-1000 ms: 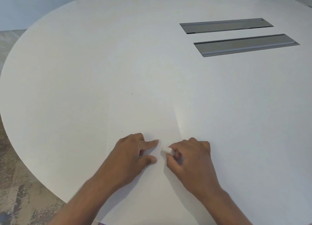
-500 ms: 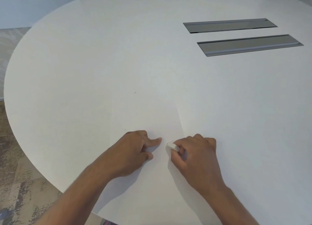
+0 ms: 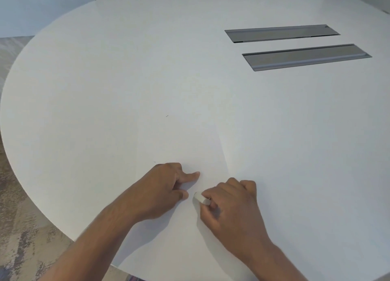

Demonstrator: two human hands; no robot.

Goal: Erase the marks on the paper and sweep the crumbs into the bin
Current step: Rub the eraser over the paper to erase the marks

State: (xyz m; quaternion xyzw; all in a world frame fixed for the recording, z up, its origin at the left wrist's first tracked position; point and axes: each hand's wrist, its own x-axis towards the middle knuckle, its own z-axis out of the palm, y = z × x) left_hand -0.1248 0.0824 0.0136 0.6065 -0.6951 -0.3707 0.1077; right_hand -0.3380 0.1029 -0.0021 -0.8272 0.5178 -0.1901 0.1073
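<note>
Item: white paper sheet (image 3: 190, 154), flat on a round white counter (image 3: 105, 80), near its front edge, under both hands. Marks on it are too faint to make out. Left hand (image 3: 162, 188): index finger and thumb extended and pressing the sheet down, other fingers curled, holding nothing. Right hand (image 3: 230, 204): grip narrow, fingertips pinching a small white eraser (image 3: 200, 198) whose free end touches the paper just beside the left thumb. Likely step: rubbing, sweeping not yet begun. Bin: not in view. Loose matter: one dark speck (image 3: 167, 116) beyond the sheet, a second speck (image 3: 154, 161) just beside the left knuckles. Risks: a hard stroke toward the unpinned far part could buckle or crease the sheet; the eraser working this close to the left thumb could knock it and shift the paper; white on white hides the sheet's borders, so crumbs may be missed. Edges: the sheet's right edge shows as a faint line, and the counter rim curves close on the left above patterned floor (image 3: 19, 228), where crumbs could drop. Room: open surface ahead and right, up to two grey recessed slots (image 3: 280, 33) well apart.
</note>
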